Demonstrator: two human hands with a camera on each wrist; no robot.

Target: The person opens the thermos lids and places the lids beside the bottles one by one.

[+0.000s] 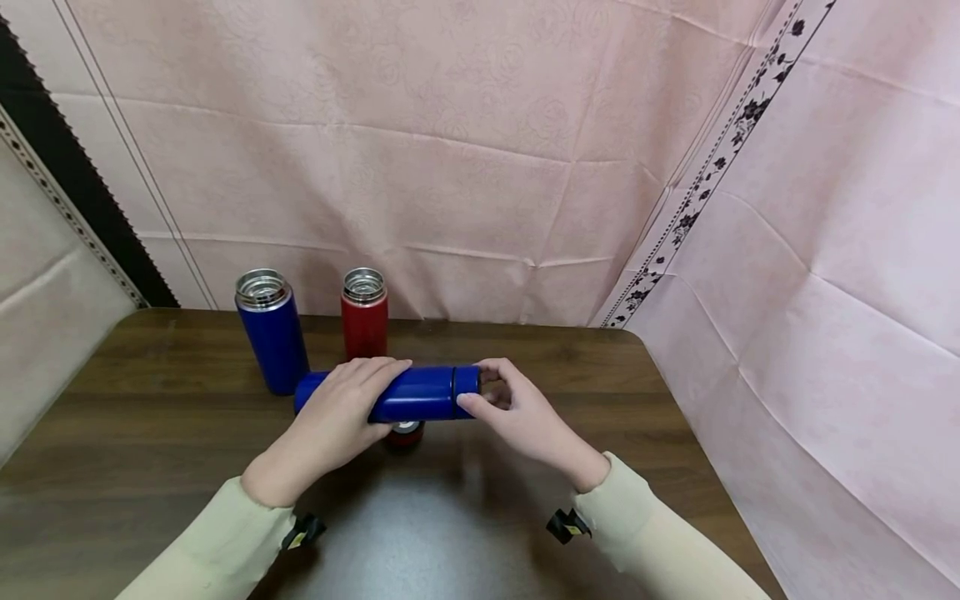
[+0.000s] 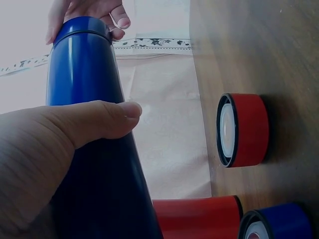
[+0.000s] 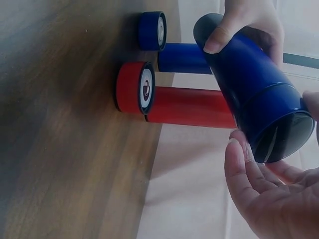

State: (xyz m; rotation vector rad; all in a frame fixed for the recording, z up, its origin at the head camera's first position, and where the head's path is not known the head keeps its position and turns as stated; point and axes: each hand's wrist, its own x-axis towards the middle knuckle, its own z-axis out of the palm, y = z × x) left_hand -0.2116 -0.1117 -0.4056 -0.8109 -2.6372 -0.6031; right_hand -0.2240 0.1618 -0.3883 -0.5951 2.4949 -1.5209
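Observation:
A capped blue thermos [image 1: 420,393] is held lying sideways above the table. My left hand [image 1: 330,417] grips its body, the thumb across it in the left wrist view. At the other end, my right hand [image 1: 536,425] pinches the blue cap [image 1: 467,392] with thumb and fingertips. The cap's dark end face shows in the right wrist view. Behind stand an uncapped blue thermos [image 1: 273,346] and an uncapped red thermos [image 1: 365,329], steel mouths up. A red cap [image 3: 132,87] and another blue cap [image 3: 149,31] rest on the table, the blue one hidden in the head view.
The wooden table [image 1: 630,375] ends at a back edge against a pink patterned cloth [image 1: 465,183]. More cloth hangs at the right, with a dark flowered border [image 1: 720,158]. The two standing thermoses are close behind my left hand.

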